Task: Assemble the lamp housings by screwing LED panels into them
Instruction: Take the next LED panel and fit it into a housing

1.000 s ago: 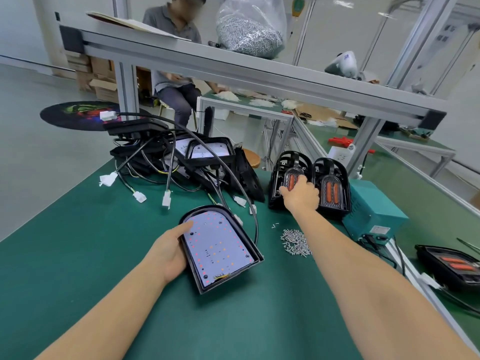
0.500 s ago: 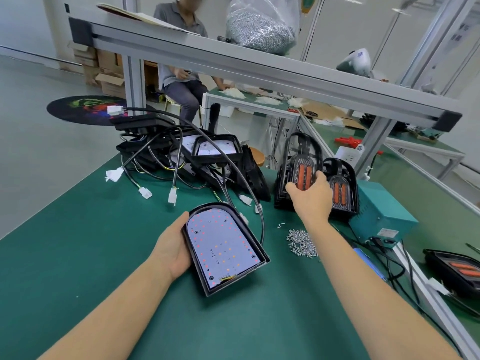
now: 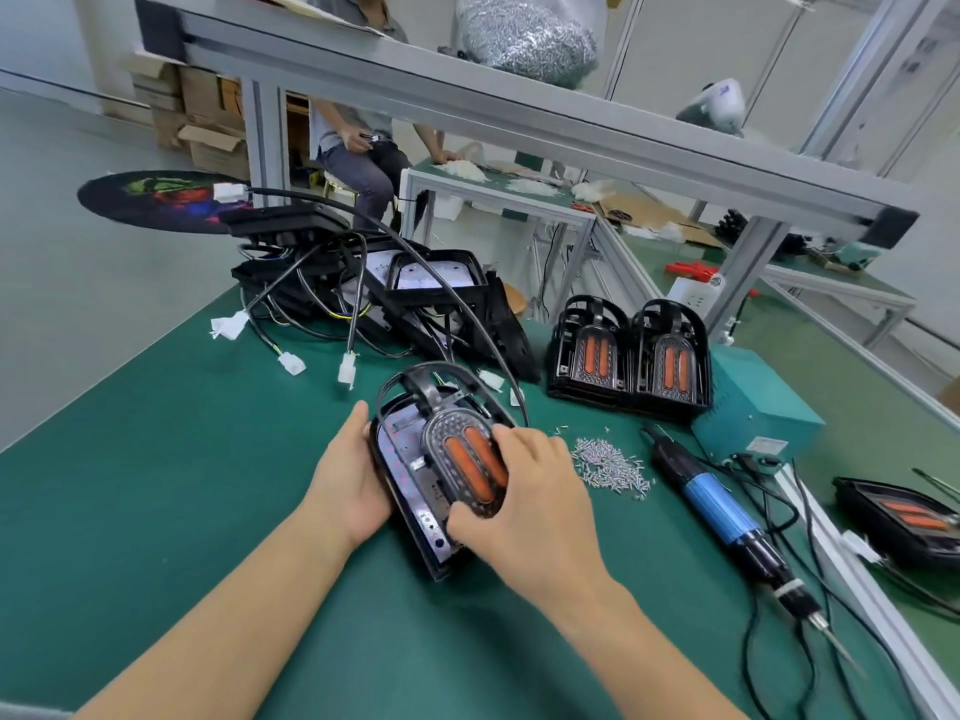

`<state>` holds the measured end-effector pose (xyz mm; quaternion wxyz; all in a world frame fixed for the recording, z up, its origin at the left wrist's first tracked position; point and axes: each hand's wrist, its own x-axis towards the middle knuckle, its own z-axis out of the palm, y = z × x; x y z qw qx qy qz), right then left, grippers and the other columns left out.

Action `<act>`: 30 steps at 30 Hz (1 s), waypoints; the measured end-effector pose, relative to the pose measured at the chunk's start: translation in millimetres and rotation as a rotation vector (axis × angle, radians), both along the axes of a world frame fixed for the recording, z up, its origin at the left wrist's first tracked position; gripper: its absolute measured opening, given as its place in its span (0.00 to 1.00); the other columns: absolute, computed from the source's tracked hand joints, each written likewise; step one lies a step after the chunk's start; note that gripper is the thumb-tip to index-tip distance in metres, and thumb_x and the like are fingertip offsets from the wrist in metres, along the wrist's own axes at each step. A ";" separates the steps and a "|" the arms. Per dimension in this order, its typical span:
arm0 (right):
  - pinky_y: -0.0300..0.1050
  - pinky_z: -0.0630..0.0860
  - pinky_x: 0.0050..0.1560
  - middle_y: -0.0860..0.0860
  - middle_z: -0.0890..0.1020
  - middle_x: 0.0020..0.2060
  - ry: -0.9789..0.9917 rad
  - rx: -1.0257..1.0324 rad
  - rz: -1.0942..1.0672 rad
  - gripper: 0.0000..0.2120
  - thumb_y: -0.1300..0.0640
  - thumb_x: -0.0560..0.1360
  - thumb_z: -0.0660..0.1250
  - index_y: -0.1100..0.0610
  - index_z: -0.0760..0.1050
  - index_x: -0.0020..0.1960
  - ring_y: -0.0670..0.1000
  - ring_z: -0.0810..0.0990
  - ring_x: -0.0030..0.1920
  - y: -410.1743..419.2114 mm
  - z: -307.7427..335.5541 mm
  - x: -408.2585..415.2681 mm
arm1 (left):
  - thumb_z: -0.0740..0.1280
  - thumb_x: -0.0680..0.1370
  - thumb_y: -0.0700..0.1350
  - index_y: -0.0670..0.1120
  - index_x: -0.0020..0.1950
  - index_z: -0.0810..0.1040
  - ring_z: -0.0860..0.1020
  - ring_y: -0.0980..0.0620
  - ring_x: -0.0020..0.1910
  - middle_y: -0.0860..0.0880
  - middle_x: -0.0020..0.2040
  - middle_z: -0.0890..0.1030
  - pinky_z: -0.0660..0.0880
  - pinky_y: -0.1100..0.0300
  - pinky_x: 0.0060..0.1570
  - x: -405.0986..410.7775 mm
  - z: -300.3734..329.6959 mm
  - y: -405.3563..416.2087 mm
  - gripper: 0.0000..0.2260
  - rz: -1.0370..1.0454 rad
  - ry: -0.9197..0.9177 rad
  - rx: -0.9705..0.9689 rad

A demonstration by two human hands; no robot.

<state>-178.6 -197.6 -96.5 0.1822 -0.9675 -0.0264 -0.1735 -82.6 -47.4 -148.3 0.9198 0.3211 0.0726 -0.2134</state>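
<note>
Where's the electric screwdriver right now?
The electric screwdriver lies on the green mat, right of the right hand, between the screw pile and the teal box.

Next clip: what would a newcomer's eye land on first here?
Both hands at centre: the right hand sets an orange lens insert onto the lamp housing, which the left hand steadies. Right of them lie a screw pile and a blue electric screwdriver; two more orange inserts stand behind.

A black arched housing [image 3: 410, 511] lies flat on the bench, its white LED panel [image 3: 402, 462] seated inside. Over the panel sits a black lens frame [image 3: 467, 459] with two orange strips. A screw pile [image 3: 610, 467] lies just right of the housing.
</note>
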 end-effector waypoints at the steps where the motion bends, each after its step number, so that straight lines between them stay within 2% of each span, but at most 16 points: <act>1: 0.39 0.64 0.61 0.46 0.72 0.62 0.011 -0.010 0.008 0.34 0.41 0.65 0.65 0.54 0.69 0.68 0.49 0.66 0.60 2.8 -2.7 -1.9 | 0.51 0.81 0.60 0.40 0.56 0.82 0.82 0.43 0.53 0.39 0.58 0.81 0.74 0.47 0.52 -1.4 0.5 -0.2 0.29 0.000 -0.002 0.000; 5: 0.38 0.65 0.61 0.45 0.71 0.61 0.057 -0.021 0.008 0.31 0.42 0.67 0.67 0.52 0.69 0.67 0.49 0.65 0.60 5.5 -13.4 -6.4 | 0.51 0.81 0.60 0.38 0.61 0.77 0.80 0.40 0.56 0.37 0.59 0.80 0.73 0.45 0.54 -3.7 2.4 2.9 0.29 -0.016 -0.022 0.000; 7: 0.37 0.64 0.61 0.44 0.70 0.62 0.079 -0.031 0.002 0.32 0.42 0.67 0.67 0.52 0.68 0.69 0.49 0.65 0.61 3.3 -17.1 -8.4 | 0.51 0.81 0.59 0.37 0.61 0.79 0.80 0.41 0.56 0.37 0.59 0.80 0.73 0.45 0.54 -5.7 4.2 3.0 0.29 -0.037 -0.035 -0.006; 14: 0.36 0.64 0.59 0.44 0.69 0.62 0.074 -0.052 0.033 0.31 0.42 0.67 0.66 0.51 0.68 0.68 0.48 0.64 0.60 -0.8 -21.0 -10.0 | 0.59 0.80 0.50 0.40 0.59 0.79 0.83 0.45 0.49 0.41 0.55 0.82 0.75 0.50 0.49 -8.1 12.0 -0.8 0.18 -0.056 -0.046 0.125; 18: 0.37 0.65 0.59 0.44 0.69 0.60 0.074 -0.059 0.049 0.29 0.42 0.68 0.66 0.52 0.69 0.66 0.48 0.64 0.59 -3.2 -21.5 -8.8 | 0.65 0.77 0.47 0.41 0.53 0.81 0.84 0.46 0.42 0.42 0.49 0.85 0.77 0.53 0.44 -2.3 16.3 -3.2 0.12 -0.022 -0.012 0.331; 22: 0.40 0.64 0.61 0.47 0.70 0.60 0.082 -0.091 0.071 0.28 0.42 0.69 0.66 0.54 0.69 0.65 0.51 0.65 0.58 -4.4 -20.4 -2.9 | 0.72 0.73 0.46 0.43 0.45 0.81 0.82 0.49 0.32 0.45 0.39 0.85 0.76 0.61 0.33 6.5 17.0 -2.3 0.07 0.078 -0.066 0.634; 24: 0.42 0.63 0.63 0.48 0.70 0.62 0.086 -0.119 0.096 0.29 0.42 0.70 0.66 0.54 0.69 0.67 0.51 0.65 0.60 -5.9 -20.2 -0.3 | 0.74 0.71 0.46 0.44 0.43 0.80 0.80 0.49 0.35 0.45 0.41 0.84 0.74 0.60 0.35 8.2 14.0 -0.9 0.07 0.145 -0.140 0.827; 26: 0.41 0.60 0.64 0.48 0.70 0.63 0.079 -0.083 0.142 0.29 0.41 0.72 0.67 0.54 0.70 0.68 0.51 0.65 0.63 -11.0 -20.3 0.3 | 0.73 0.72 0.49 0.45 0.46 0.80 0.78 0.51 0.41 0.48 0.44 0.82 0.71 0.58 0.40 8.0 11.3 1.8 0.09 0.218 -0.231 1.045; 28: 0.38 0.56 0.65 0.47 0.71 0.64 0.047 0.011 0.174 0.27 0.41 0.74 0.66 0.53 0.72 0.68 0.49 0.65 0.64 -20.5 -19.3 -2.2 | 0.70 0.72 0.56 0.48 0.50 0.79 0.76 0.49 0.47 0.49 0.48 0.80 0.70 0.55 0.45 4.2 10.0 5.0 0.13 0.214 -0.292 1.249; 30: 0.34 0.54 0.65 0.47 0.72 0.64 0.013 0.122 0.130 0.24 0.43 0.75 0.66 0.53 0.74 0.67 0.46 0.66 0.66 -37.3 -18.1 -4.7 | 0.64 0.69 0.63 0.51 0.51 0.77 0.73 0.45 0.53 0.48 0.50 0.78 0.70 0.51 0.55 -2.0 10.2 6.4 0.19 0.162 -0.299 1.393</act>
